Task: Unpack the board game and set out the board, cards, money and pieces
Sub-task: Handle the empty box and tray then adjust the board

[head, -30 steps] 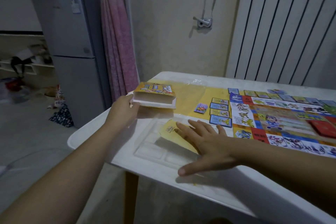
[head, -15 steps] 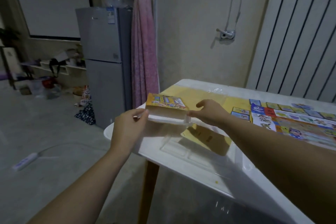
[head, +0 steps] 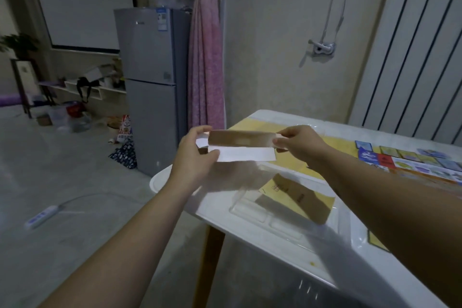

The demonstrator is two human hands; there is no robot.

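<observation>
Left hand (head: 197, 157) grips the left end of a small flat cardboard box (head: 242, 147), fingers curled over the top and thumb under. The box is lifted clear of the white worktop (head: 272, 116), at about 12 o'clock from the clear plastic tray (head: 260, 220) lying below it. A second ago this hand carried the box alone, its yellow printed face upward. That face is now turned away, and a plain brown panel with a white side beneath it faces the camera. I cannot tell whether a flap has already been opened.

At 3 o'clock of the box, the right hand (head: 297, 142) pinches its right end between thumb and fingertips. A second ago it lay flat on the yellow paper sheet (head: 297, 195), which now rests unheld across the tray. With both hands on the box and the box tipped over, the person is probably working it open to get out what it holds, perhaps cards or money.

Further toward 3 o'clock, the colourful printed game board (head: 412, 165) lies flat on the worktop, so that part of the set-up looks done.
</observation>
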